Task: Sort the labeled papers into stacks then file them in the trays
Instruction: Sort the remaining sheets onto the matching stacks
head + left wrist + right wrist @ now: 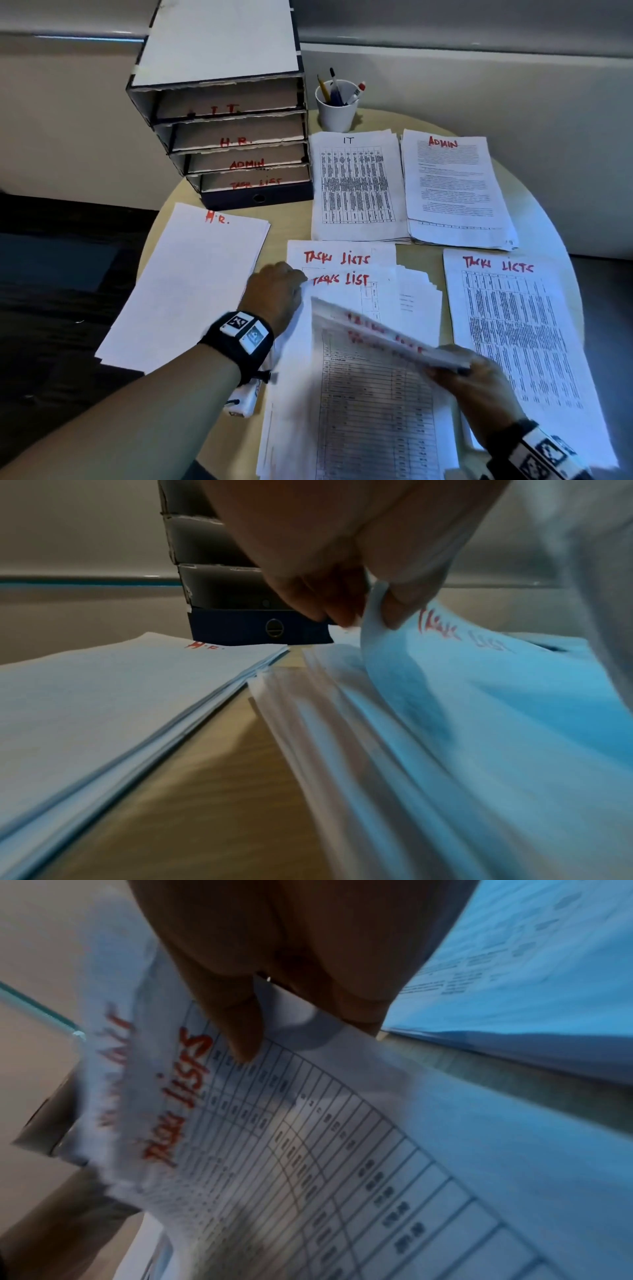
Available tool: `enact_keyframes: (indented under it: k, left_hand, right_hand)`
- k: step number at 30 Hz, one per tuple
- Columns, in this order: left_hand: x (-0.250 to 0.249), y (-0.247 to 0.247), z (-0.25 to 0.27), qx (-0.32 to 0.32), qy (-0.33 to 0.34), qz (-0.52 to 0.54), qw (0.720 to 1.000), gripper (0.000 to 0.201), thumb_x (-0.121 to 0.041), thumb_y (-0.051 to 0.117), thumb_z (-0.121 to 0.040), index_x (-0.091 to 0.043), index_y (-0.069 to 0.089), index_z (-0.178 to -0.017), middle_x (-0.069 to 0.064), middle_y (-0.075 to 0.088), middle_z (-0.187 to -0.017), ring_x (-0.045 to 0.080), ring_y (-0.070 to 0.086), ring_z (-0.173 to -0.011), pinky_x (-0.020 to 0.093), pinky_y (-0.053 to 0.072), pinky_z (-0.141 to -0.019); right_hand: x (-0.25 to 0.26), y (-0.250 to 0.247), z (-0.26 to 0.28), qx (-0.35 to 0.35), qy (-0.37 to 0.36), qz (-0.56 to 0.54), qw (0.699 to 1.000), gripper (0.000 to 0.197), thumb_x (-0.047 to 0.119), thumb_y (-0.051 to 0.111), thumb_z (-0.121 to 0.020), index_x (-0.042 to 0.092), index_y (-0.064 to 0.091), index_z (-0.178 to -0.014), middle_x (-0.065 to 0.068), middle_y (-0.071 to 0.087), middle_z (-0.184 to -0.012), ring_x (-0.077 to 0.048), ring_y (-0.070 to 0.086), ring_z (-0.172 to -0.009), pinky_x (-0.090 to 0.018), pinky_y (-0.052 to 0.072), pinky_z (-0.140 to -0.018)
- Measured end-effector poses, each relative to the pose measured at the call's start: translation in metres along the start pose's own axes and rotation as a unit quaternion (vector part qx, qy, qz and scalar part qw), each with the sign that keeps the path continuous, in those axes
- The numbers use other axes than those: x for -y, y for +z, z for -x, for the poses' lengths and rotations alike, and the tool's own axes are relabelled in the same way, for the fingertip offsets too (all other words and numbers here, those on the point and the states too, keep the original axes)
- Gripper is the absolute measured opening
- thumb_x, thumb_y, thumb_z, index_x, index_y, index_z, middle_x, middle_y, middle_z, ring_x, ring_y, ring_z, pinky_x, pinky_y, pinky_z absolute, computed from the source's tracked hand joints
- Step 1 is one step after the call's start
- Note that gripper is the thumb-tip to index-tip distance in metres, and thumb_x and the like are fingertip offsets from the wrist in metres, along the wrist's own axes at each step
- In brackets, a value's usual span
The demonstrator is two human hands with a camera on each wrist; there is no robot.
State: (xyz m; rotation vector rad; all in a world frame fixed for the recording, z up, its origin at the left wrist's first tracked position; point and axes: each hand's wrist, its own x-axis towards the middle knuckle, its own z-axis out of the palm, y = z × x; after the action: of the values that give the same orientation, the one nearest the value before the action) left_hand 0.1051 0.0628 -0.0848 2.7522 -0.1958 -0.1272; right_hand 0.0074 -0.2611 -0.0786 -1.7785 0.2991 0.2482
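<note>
Lying mid-worktop, nearest the camera: loose task-list papers (pixel 363 394), long axis running away from the viewer, red headings at the far end. Lifting a blurred bundle (pixel 387 337) off them, tilted, with right hand (pixel 479 383) gripping its right edge. Pinching a sheet's top-left corner with left hand (pixel 274 294), forearm reaching in from the lower left. Flanking these: HR stack (pixel 185 284) left, task-list stack (pixel 513 329) right, IT stack (pixel 356 185) and ADMIN stack (pixel 455 188) beyond. Standing behind on the round pale wooden worktop (pixel 561 246): 4 labelled trays (pixel 233 137), white pen cup (pixel 335 106). Backing it all, a light wall.
</note>
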Motion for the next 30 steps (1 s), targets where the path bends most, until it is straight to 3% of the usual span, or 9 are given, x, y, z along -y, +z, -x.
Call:
enact_keyframes:
  k: [3, 6, 8, 11, 13, 15, 19, 25, 30]
  left_hand:
    - [-0.001, -0.005, 0.015, 0.007, 0.007, 0.133, 0.991, 0.020, -0.010, 0.063, -0.094, -0.014, 0.073, -0.110, 0.005, 0.072, -0.111, 0.025, 0.064, -0.102, 0.019, 0.045, -0.089]
    - [-0.008, -0.016, 0.036, -0.017, 0.056, 0.215, 0.975, 0.012, -0.012, 0.071, -0.089, -0.015, 0.077, -0.099, -0.009, 0.072, -0.098, 0.005, 0.064, -0.092, 0.000, 0.039, -0.083]
    - [-0.013, -0.023, 0.045, 0.015, 0.072, 0.238, 0.969, 0.013, -0.027, 0.066, -0.091, -0.019, 0.076, -0.095, -0.017, 0.069, -0.090, 0.000, 0.062, -0.086, 0.003, 0.041, -0.077]
    - [-0.017, -0.028, 0.040, 0.092, 0.069, 0.265, 0.957, 0.022, -0.037, 0.054, -0.097, -0.023, 0.071, -0.098, -0.016, 0.069, -0.091, 0.000, 0.061, -0.087, 0.015, 0.047, -0.072]
    - [-0.012, -0.029, 0.026, 0.097, 0.038, 0.271, 0.957, 0.023, -0.033, 0.049, -0.102, -0.023, 0.067, -0.113, -0.010, 0.066, -0.109, 0.000, 0.059, -0.102, 0.015, 0.046, -0.083]
    - [0.000, -0.026, 0.007, 0.101, 0.004, 0.187, 0.977, 0.035, -0.027, 0.048, -0.102, -0.016, 0.056, -0.135, 0.001, 0.055, -0.133, 0.013, 0.051, -0.123, 0.021, 0.041, -0.101]
    - [0.003, -0.020, -0.013, 0.210, -0.107, -0.065, 0.970, 0.071, -0.039, 0.065, -0.091, -0.024, 0.030, -0.151, 0.008, 0.040, -0.146, 0.034, 0.040, -0.132, 0.049, 0.043, -0.104]
    - [-0.007, -0.018, -0.006, 0.120, -0.092, -0.110, 0.982, 0.049, -0.036, 0.060, -0.092, -0.024, 0.049, -0.138, 0.004, 0.038, -0.146, 0.030, 0.035, -0.132, 0.041, 0.039, -0.100]
    - [0.002, -0.007, 0.008, 0.059, -0.051, -0.130, 0.988, 0.054, -0.040, 0.055, -0.094, -0.028, 0.044, -0.146, 0.005, 0.042, -0.144, 0.028, 0.039, -0.131, 0.039, 0.041, -0.097]
  right_hand:
    - [-0.005, -0.006, 0.003, 0.029, -0.013, -0.018, 0.999, 0.015, 0.009, 0.087, -0.061, 0.005, 0.072, -0.064, -0.007, 0.074, -0.099, -0.021, 0.069, -0.096, -0.017, 0.051, -0.078]
    - [-0.006, -0.005, -0.002, 0.023, -0.030, -0.006, 0.999, 0.017, -0.012, 0.079, -0.065, 0.004, 0.073, -0.065, 0.001, 0.065, -0.128, -0.005, 0.062, -0.114, -0.019, 0.049, -0.093]
    - [0.001, -0.002, -0.008, 0.016, -0.043, 0.030, 0.998, 0.016, -0.007, 0.080, -0.067, 0.009, 0.075, -0.067, 0.004, 0.067, -0.124, -0.003, 0.064, -0.110, -0.022, 0.051, -0.090]
    - [0.013, 0.007, -0.017, 0.010, -0.046, 0.114, 0.992, 0.013, 0.020, 0.083, -0.069, 0.027, 0.079, -0.079, 0.012, 0.076, -0.093, -0.003, 0.071, -0.084, -0.025, 0.057, -0.079]
    - [0.018, 0.010, -0.018, 0.014, -0.034, 0.108, 0.994, 0.031, 0.014, 0.083, -0.072, 0.043, 0.077, -0.082, 0.017, 0.076, -0.086, -0.003, 0.072, -0.085, -0.027, 0.057, -0.081]
    - [0.021, 0.010, -0.017, 0.024, -0.028, 0.101, 0.994, 0.046, 0.005, 0.081, -0.072, 0.050, 0.075, -0.079, 0.016, 0.076, -0.084, -0.005, 0.072, -0.085, -0.027, 0.056, -0.079]
    - [0.021, 0.005, -0.009, 0.027, -0.041, 0.118, 0.992, 0.022, 0.008, 0.085, -0.067, 0.028, 0.075, -0.065, -0.003, 0.072, -0.067, -0.024, 0.069, -0.068, -0.028, 0.052, -0.061]
    - [0.021, 0.004, -0.004, 0.009, -0.003, 0.053, 0.999, 0.026, -0.004, 0.081, -0.068, 0.018, 0.073, -0.057, -0.007, 0.069, -0.060, -0.009, 0.060, -0.055, -0.017, 0.045, -0.053]
    - [0.025, 0.005, -0.001, 0.029, 0.015, 0.012, 0.999, 0.028, -0.015, 0.076, -0.066, 0.011, 0.074, -0.057, -0.008, 0.070, -0.063, -0.009, 0.062, -0.058, -0.016, 0.047, -0.057]
